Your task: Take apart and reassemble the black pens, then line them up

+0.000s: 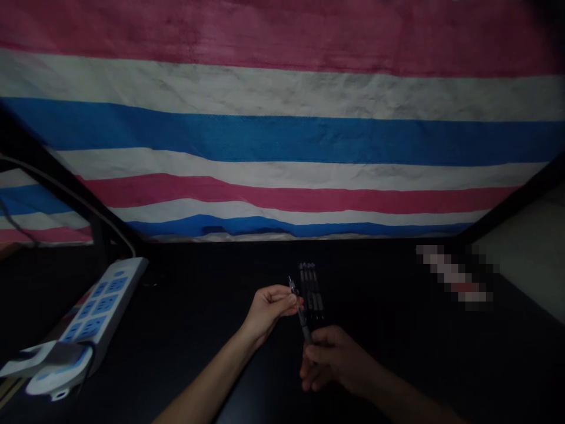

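A dark pen [302, 315] with a clear section and a thin pointed upper end is held between both hands above the black table. My left hand [274, 306] pinches it near the upper end with thumb and fingers. Lower down, my right hand [329, 356] grips the same pen, its thumb against the barrel and the other fingers curled. Just beyond the hands, several similar pens [312, 288] lie side by side in a row on the table. The dim light hides the finer details of the pens.
On the left lies a white power strip [99, 312] with blue socket faces, a plug [66, 353] and a cable. A striped sheet [309, 138] hangs behind the black table [212, 282]. A blurred-out patch [454, 277] covers something at the right.
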{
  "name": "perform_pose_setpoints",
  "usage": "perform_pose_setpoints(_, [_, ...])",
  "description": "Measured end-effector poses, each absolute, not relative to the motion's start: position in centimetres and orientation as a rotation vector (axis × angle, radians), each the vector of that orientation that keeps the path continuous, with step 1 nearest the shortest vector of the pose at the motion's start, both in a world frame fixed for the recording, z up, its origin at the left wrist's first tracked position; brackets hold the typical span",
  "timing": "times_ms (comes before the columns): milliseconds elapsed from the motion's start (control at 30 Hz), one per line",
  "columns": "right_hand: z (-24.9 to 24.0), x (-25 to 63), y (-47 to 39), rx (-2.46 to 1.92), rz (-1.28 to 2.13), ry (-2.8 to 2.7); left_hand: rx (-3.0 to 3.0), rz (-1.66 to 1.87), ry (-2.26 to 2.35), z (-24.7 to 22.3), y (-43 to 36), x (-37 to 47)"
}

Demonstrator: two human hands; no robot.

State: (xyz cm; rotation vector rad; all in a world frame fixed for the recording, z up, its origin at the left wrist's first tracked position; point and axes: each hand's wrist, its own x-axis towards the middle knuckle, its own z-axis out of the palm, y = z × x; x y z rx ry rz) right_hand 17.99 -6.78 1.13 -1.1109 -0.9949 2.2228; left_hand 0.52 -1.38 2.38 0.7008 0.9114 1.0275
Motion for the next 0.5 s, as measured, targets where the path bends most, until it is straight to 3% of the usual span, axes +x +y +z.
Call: perform_pose_setpoints(500, [1.58, 18.38, -6.72, -1.049, 2.324, -0.937, 0.704, 1.044, 0.888, 2.25, -1.07, 0.48])
